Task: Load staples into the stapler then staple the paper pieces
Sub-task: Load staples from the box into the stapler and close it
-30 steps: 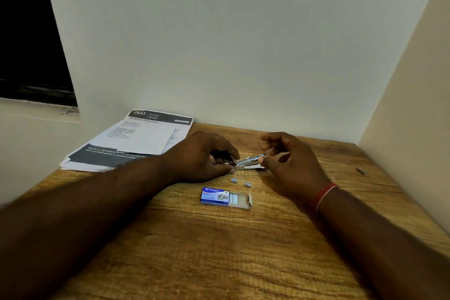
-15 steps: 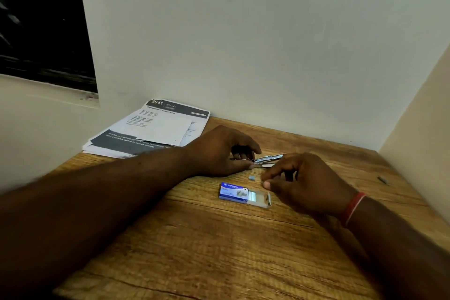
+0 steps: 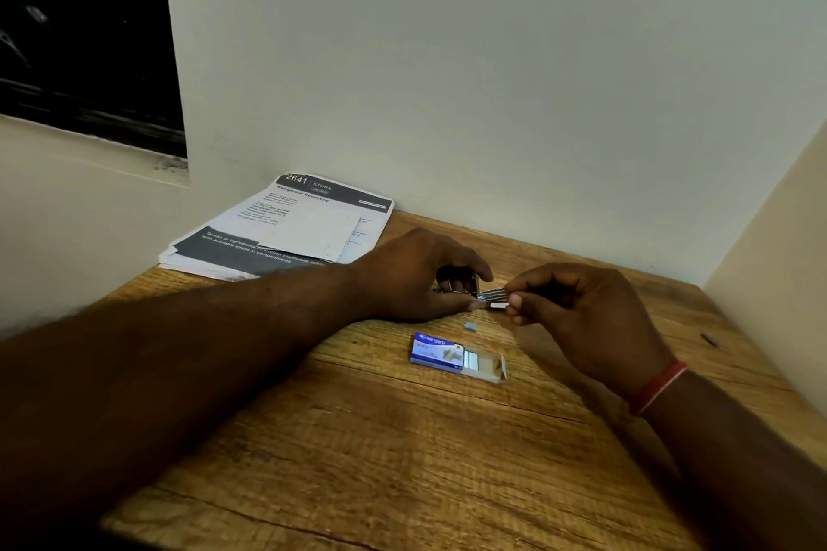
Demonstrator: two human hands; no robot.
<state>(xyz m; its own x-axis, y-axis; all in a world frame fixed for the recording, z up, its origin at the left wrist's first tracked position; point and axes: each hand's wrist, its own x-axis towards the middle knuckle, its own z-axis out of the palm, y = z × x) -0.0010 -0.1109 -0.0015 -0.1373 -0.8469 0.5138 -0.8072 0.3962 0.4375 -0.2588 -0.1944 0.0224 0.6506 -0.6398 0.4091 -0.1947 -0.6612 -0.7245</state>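
Note:
My left hand [image 3: 418, 277] lies on the wooden table and grips a small metal stapler [image 3: 485, 296], most of it hidden under my fingers. Its opened front end sticks out to the right. My right hand [image 3: 577, 309] pinches a short strip of staples [image 3: 499, 306] at that open end. A blue staple box [image 3: 456, 356], slid partly open with staples showing, lies just in front of my hands. One loose bit of staples [image 3: 470, 326] rests between the box and the stapler. The printed paper pieces [image 3: 286, 228] are stacked at the back left.
The wooden table [image 3: 402, 452] sits in a corner: a white wall behind, a cream wall on the right. A dark window opening [image 3: 80, 27] is at upper left. A small dark mark [image 3: 709, 339] is on the table at far right.
My right hand dipped toward the staple box, then rose back to the stapler's open end holding a staple strip. The camera shifted, so everything sits further right. My left hand stayed on the stapler.

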